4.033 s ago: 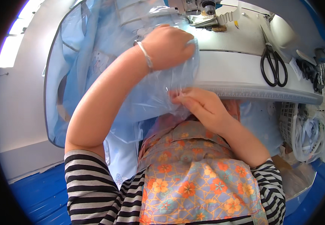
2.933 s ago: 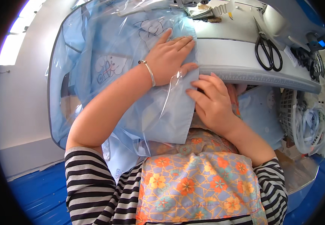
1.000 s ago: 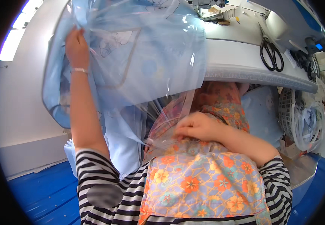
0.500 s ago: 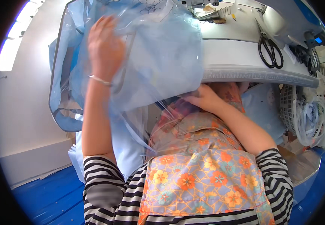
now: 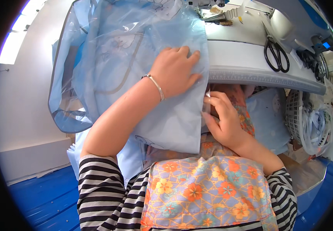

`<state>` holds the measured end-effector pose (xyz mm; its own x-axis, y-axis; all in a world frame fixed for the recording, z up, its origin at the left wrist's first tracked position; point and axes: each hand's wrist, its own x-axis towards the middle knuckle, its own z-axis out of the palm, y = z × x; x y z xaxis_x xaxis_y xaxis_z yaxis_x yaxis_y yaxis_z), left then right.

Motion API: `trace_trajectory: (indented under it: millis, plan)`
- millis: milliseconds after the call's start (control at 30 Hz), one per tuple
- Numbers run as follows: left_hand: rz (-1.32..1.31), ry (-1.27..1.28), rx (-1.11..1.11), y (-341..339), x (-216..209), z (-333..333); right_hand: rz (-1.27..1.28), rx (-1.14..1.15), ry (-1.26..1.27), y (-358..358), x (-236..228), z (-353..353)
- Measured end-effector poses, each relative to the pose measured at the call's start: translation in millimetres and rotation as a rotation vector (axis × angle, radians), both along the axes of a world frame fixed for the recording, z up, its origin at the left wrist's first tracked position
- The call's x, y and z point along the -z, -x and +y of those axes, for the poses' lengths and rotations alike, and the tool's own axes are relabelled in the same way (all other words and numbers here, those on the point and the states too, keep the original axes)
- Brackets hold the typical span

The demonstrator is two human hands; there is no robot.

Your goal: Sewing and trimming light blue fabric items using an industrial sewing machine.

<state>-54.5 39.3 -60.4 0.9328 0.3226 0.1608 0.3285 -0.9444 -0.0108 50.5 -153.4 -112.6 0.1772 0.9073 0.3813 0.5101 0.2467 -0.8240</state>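
Observation:
A light blue cloth (image 5: 166, 127) with line drawings and a clear plastic sheet (image 5: 112, 42) over it spreads across the table's left side and hangs over its front edge. My left hand (image 5: 176, 71) lies on the cloth near its right edge, palm down, fingers spread. Just to the right and nearer to me, my right hand (image 5: 224, 117) has its thumb and fingers closed on the thin clear edge of the plastic sheet beside the cloth. Part of the grip is hidden. Grey binding (image 5: 130, 69) curves across the piece behind my left wrist.
A grey ruler (image 5: 266, 78) runs along the table's front edge. Black-handled scissors (image 5: 276, 54) lie behind it, near a sewing machine (image 5: 289, 23). A white plastic basket (image 5: 295, 115) stands at right. More pale blue fabric (image 5: 268, 115) hangs below the table.
My left hand has swept right and nearer, from the far left onto the cloth's right part. The cloth's front part now hangs lower over my lap. My right hand has shifted slightly right and nearer.

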Motion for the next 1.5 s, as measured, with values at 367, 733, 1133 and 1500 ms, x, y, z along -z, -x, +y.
trace_trajectory:
  millis: [367,733,1133,1500]
  plan:
    - [-0.458,-0.01,0.345,-9,33,28,-0.475,-0.027,-0.251,-11,5,25]
    - [-0.321,0.166,0.148,-21,21,15,-0.395,-0.007,-0.195,-32,0,44]
    - [-0.227,-0.063,0.056,-47,22,33,-0.577,0.042,-0.164,-39,3,46]
    - [-0.174,0.006,-0.003,-51,25,42,-0.587,0.078,-0.162,-57,-1,70]
